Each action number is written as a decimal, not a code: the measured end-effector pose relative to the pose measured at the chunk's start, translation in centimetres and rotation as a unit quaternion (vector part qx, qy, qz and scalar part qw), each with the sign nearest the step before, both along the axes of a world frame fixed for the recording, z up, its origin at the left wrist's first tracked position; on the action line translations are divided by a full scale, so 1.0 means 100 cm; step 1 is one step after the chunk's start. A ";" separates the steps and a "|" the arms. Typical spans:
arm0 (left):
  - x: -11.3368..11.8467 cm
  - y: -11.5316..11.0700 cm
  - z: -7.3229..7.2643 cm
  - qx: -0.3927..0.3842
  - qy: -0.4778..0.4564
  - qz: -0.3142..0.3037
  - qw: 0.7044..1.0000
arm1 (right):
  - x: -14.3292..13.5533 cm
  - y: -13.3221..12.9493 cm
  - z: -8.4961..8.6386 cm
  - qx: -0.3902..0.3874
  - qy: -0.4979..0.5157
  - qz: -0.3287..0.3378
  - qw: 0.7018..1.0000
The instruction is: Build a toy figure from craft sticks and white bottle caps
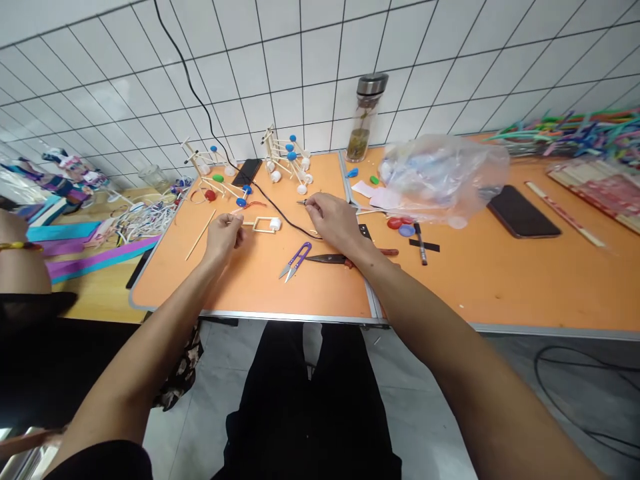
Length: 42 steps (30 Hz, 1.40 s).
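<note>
My left hand (225, 235) pinches the end of a small wooden stick frame (263, 225), which has a white cap (275, 224) at its far end. My right hand (327, 217) is closed around a small dark tool whose metal tip (301, 201) points left; a black cable passes beside its fingers. Purple thread snips (296, 262) lie open on the orange table between my hands. Dark scissors (327, 259) with reddish handles lie partly under my right wrist. A loose stick (201, 235) rests left of my left hand.
Two stick models (217, 177) (290, 160) with coloured caps stand at the back. A glass bottle (361, 127), a plastic bag (440, 177), a phone (524, 212) and a marker (421, 244) are on the right. Another person's arm (23, 260) is at far left.
</note>
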<state>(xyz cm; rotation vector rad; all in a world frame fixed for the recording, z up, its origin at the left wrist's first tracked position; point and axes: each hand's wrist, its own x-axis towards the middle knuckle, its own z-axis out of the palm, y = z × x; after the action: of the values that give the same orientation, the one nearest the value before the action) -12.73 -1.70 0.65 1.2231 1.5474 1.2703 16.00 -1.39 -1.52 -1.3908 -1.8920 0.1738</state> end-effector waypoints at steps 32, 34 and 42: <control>0.007 0.099 -0.019 0.321 0.015 0.104 0.941 | 0.036 0.013 0.005 -0.079 -0.029 -0.169 0.982; 0.009 0.098 -0.017 0.328 0.021 0.100 0.939 | 0.030 0.011 0.006 -0.102 -0.063 -0.168 0.979; 0.014 0.090 -0.011 0.301 0.023 0.096 0.949 | 0.019 0.005 0.010 -0.178 -0.101 -0.180 0.962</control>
<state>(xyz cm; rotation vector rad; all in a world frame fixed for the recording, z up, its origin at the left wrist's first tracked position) -11.29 7.27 -0.44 1.5012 1.3752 1.9487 17.92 -0.87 -0.52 -2.0402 -1.7871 0.2052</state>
